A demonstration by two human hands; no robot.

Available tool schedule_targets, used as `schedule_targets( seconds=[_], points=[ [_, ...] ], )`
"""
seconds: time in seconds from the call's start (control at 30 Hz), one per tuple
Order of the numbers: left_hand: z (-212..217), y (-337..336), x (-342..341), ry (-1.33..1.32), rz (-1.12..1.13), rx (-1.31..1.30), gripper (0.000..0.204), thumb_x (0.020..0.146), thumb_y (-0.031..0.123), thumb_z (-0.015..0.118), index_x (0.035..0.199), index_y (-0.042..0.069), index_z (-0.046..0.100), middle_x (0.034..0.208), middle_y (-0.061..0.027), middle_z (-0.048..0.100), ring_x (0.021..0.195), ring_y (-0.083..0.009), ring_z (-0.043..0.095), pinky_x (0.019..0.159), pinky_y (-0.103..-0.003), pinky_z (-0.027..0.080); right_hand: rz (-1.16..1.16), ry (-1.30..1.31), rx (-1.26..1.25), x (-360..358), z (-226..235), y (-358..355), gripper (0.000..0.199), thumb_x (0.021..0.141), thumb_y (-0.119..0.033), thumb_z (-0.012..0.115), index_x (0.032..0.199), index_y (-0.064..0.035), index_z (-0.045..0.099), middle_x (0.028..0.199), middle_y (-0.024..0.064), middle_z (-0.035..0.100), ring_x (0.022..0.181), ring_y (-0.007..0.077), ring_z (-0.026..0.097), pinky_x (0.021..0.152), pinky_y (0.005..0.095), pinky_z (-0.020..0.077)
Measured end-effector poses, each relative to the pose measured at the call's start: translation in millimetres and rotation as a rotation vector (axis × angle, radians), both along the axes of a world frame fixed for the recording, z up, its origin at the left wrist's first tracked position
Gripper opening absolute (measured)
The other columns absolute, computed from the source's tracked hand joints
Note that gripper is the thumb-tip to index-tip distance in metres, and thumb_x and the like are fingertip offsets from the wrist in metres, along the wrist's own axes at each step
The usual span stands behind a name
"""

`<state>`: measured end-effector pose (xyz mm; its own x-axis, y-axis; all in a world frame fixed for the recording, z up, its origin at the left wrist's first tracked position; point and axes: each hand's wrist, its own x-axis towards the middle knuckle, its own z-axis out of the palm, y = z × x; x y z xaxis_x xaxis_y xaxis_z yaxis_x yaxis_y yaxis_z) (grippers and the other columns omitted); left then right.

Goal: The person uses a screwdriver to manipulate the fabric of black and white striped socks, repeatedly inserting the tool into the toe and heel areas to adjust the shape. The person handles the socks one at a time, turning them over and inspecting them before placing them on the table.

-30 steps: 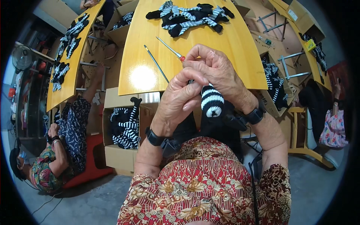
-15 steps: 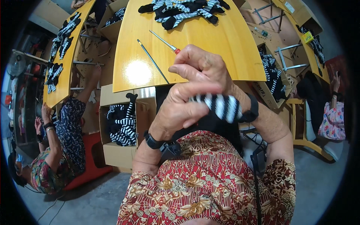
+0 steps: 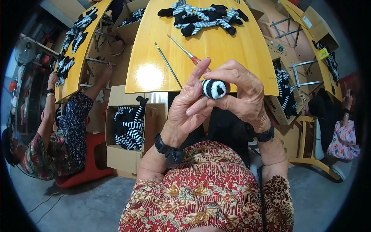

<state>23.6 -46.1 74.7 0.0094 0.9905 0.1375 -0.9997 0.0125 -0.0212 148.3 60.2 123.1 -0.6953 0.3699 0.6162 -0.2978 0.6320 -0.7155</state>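
At far left a seated co-worker (image 3: 50, 143) leans by a cardboard box of striped socks (image 3: 129, 127). The left hand (image 3: 189, 110) and right hand (image 3: 239, 94) together pinch a rolled black-and-white striped sock (image 3: 214, 89), held above the near edge of the yellow table (image 3: 228, 46), where a red-handled tool (image 3: 189, 56) lies.

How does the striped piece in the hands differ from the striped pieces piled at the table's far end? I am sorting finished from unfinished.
The striped piece in the hands is bunched into a small round ball; the piled pieces lie flat and stretched out. The held one is pinched between the left hand and right hand above the table; the pile rests loose on it. The held one is single; the pile is several, overlapping. Both are black-and-white striped fabric.
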Motion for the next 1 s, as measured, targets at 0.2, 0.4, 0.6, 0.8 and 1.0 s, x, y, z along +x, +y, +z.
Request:
schedule_targets(
  seconds=[0.2,0.4,0.6,0.8,1.0],
  points=[
    [-22,0,2,0.095,0.062,0.025,0.046,0.099,0.013,0.048,0.144,0.015,0.035,0.109,-0.0051,0.061,0.051,-0.0047,0.044,0.051,-0.02,0.037,-0.119,0.077,-0.004,-8,-7,-5,0.023,0.077,-0.008,0.076,0.098,-0.0047,0.068,0.083,0.0016,0.062,0.07,0.01,0.055,0.059,0.0224,0.0418],
    [-29,-3,-10,0.524,0.184,-0.126,0.046,0.095,0.017,0.056,0.139,0.01,0.043,0.105,-0.0028,0.061,0.056,-0.0047,0.047,0.053,-0.019,0.039,-0.226,-0.081,-0.076,-9,-9,-15,0.022,0.078,-0.009,0.075,0.097,-0.0016,0.067,0.081,0.0042,0.061,0.068,0.0099,0.055,0.058,0.0226,0.0439],
    [-18,-21,-27,1.76,0.757,-0.152,0.064,0.084,0.012,0.071,0.141,0.007,0.042,0.119,-0.011,0.06,0.094,-0.0137,0.06,0.083,-0.025,0.048,-0.289,-0.174,-0.186,-14,-27,-24,0.024,0.077,-0.01,0.076,0.097,-0.0006,0.066,0.079,0.0054,0.063,0.068,0.0092,0.06,0.059,0.0229,0.0481],
    [-36,-30,-39,1.416,0.56,-0.352,0.041,0.091,0.013,0.063,0.128,0.003,0.05,0.098,-0.0046,0.063,0.086,-0.0085,0.058,0.076,-0.025,0.048,-0.013,-0.225,-0.317,-35,-22,-17,0.025,0.085,-0.014,0.07,0.106,-0.0004,0.065,0.082,0.0081,0.067,0.073,0.0108,0.065,0.063,0.0237,0.0509],
    [-54,-24,-50,1.249,0.647,-0.332,0.028,0.097,0.025,0.056,0.115,0.005,0.048,0.082,0.0026,0.05,0.071,-0.0058,0.047,0.065,-0.02,0.039,-0.485,-0.545,0.504,-79,-98,68,0.028,0.084,-0.02,0.064,0.105,-0.0028,0.063,0.089,0.0156,0.059,0.089,0.0319,0.057,0.076,0.0415,0.048]
  ],
)
